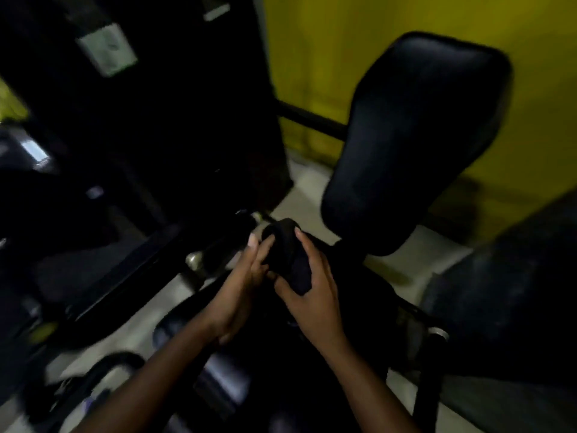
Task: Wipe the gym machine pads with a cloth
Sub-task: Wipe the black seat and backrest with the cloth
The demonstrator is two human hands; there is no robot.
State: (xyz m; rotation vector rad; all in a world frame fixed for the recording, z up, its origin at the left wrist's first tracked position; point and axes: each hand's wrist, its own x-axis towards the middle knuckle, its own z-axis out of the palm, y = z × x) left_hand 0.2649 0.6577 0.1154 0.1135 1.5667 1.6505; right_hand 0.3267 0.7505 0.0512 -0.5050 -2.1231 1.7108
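Dim, underexposed, motion-blurred throughout, with wide-angle bending at edges.

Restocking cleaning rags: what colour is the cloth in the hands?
Black or very dark, plain; the cloth shows in the head view, held by both hands.

I am standing in a gym. A black upholstered back pad (415, 132) rises on a dark steel frame before me, with another padded seat (512, 295) at my right. A tall black machine housing (150, 98) bears pale instruction stickers (107, 50). Behind is a yellow wall (343, 57), and below a pale hard floor (299, 195).
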